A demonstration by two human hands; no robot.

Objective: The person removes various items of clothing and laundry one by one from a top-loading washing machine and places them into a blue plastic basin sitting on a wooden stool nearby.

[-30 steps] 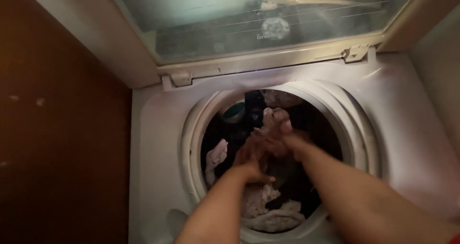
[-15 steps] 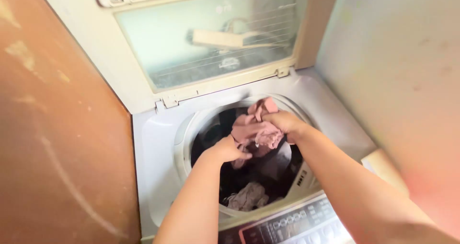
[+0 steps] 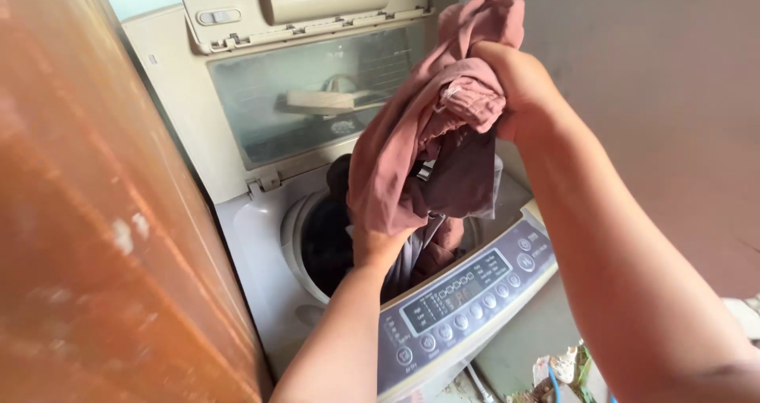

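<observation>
A dusty-pink garment (image 3: 412,134) hangs above the drum opening (image 3: 324,245) of a top-loading washing machine (image 3: 253,237). My right hand (image 3: 514,86) grips the garment's upper bunch, raised high in front of the open glass lid (image 3: 301,94). My left hand (image 3: 378,245) holds its lower end just over the drum, mostly covered by the cloth. Dark wet clothes (image 3: 419,252) still lie inside the drum beneath it.
The machine's control panel (image 3: 467,292) with round buttons faces me at the front. A brown wooden surface (image 3: 87,213) stands close on the left. A grey wall (image 3: 657,94) is on the right, with debris and a blue cord (image 3: 558,371) on the floor.
Both hands have risen out of the drum with the pink garment; the right hand has lifted it high, and the view has pulled back to show the control panel.
</observation>
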